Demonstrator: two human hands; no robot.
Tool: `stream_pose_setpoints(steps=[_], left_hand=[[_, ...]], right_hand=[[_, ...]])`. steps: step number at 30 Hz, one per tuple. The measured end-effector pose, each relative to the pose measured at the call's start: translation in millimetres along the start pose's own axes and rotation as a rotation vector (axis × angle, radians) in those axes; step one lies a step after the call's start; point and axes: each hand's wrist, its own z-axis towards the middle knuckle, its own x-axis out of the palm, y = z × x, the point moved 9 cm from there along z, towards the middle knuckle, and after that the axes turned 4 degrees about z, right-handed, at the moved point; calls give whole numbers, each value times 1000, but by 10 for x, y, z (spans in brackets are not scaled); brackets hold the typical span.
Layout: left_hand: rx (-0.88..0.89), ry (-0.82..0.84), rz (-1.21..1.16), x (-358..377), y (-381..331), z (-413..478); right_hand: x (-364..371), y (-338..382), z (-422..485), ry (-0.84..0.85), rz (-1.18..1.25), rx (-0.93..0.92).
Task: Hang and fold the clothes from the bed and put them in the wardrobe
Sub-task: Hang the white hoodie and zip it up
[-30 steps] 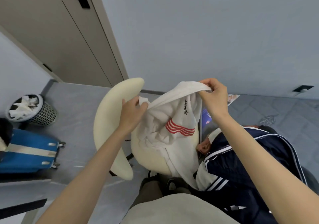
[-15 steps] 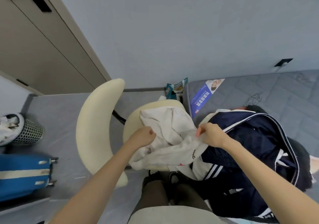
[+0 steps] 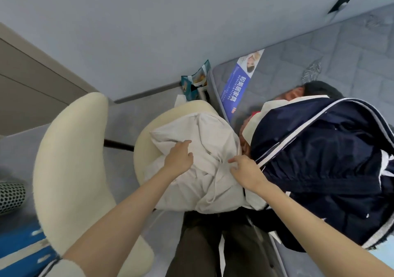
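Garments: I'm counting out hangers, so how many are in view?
2 clearly: a white garment on the cream chair, under the left hand and right hand; a navy jacket on the mattress. Beyond the jacket, dark and red fabric may be more.

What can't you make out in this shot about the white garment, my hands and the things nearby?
All head view.
1. White garment: bunched on the chair seat; its own folds hide its type and any print.
2. Left hand, right hand: fingertips sunk in cloth, so holding or pressing is unclear.
3. Mesh bin: cut off by the left edge.
4. Dark clothes behind the navy jacket: mostly covered by it.
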Motion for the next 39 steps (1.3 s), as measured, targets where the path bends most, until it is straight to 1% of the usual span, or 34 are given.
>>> stream_pose_setpoints(steps=[3,5,7,10,12,14,16,19,21,23,25,27,29,32,34,35,37,39], left_hand=[[43,16,31,180,193,275],[81,5,77,278,294,415],[110,-27,152,359,360,553],[119,-79,306,426,423,732],[142,-120,373,417,431,815],[164,-144,352,401,418,834],[170,-126,302,404,408,817],[172,-87,242,379,370,728],[188,-39,265,395,293,633],[215,-100,305,351,178,532],[238,-233,302,226,48,437],[244,-336,199,65,-25,362],[228,-364,98,-87,-60,272],[216,-432,-29,-365,-114,24],[201,-518,-151,-583,-120,-254],[205,-554,-190,-674,-135,-407],[222,-628,-211,-812,-179,-766],[229,-708,-198,-901,-220,-1175]], right_hand=[[334,-92,254,17,-13,18],[473,-154,433,-41,-40,47],[535,-258,595,-121,-71,114],[615,-417,752,-146,-115,203],[650,-445,788,-141,-239,189],[636,-455,795,-151,-285,162],[547,-457,760,-169,-181,162],[252,-375,604,-299,91,142],[73,-221,469,-376,236,91],[-78,-9,346,-421,362,12],[-227,222,222,-433,457,-80],[-383,403,90,-433,535,-153],[-544,519,-57,-441,541,-207],[-666,611,-240,-386,487,-260],[-645,656,-369,-307,371,-278],[-624,684,-445,-276,270,-291],[-548,758,-630,-243,-12,-353],[-488,807,-845,-273,-214,-432]])
